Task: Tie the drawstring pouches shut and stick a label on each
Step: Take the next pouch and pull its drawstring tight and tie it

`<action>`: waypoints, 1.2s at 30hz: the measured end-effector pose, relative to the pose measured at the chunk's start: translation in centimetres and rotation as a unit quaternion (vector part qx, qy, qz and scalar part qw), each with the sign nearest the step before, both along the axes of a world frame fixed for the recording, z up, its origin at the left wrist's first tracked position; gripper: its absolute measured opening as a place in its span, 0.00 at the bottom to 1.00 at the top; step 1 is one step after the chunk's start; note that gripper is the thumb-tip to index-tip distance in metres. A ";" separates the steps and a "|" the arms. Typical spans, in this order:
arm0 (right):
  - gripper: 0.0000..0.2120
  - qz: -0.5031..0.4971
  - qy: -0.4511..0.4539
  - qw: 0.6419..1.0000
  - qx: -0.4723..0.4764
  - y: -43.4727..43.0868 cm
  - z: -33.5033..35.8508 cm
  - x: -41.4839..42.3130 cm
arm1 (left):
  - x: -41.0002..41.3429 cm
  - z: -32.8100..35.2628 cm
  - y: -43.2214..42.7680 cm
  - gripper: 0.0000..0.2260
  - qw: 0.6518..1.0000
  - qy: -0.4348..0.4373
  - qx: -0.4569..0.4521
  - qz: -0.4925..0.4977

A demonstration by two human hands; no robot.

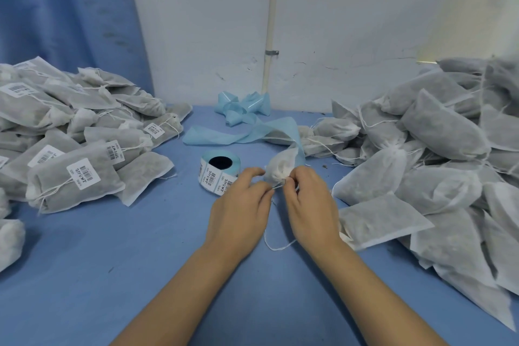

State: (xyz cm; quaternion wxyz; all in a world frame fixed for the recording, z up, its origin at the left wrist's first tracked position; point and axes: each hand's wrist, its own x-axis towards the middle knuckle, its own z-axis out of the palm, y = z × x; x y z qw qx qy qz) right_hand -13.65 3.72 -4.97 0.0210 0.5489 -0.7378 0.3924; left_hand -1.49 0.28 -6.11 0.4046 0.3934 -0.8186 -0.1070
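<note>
At table (pixel 84 261) centre | left hand (pixel 238 213), right hand (pixel 309 211) pinch drawstring (pixel 271 248) of pouch (pixel 278 168) | label roll (pixel 211 177) (barcodes, text illegible)

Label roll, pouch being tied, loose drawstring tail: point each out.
label roll (pixel 216 175): head view, outer wrap of printed labels.
pouch (pixel 280 166): head view, gathered white neck.
drawstring tail (pixel 273 248): head view, lowest bend of the hanging loop.

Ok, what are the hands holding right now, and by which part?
One pouch, by its drawstring: the left hand and right hand each pinch the string at the gathered neck.
</note>
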 end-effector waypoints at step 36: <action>0.13 0.046 -0.356 0.910 -0.209 -0.1 -0.8 0.1 | -1.8 -0.2 0.7 0.08 0.937 0.199 0.232 -0.170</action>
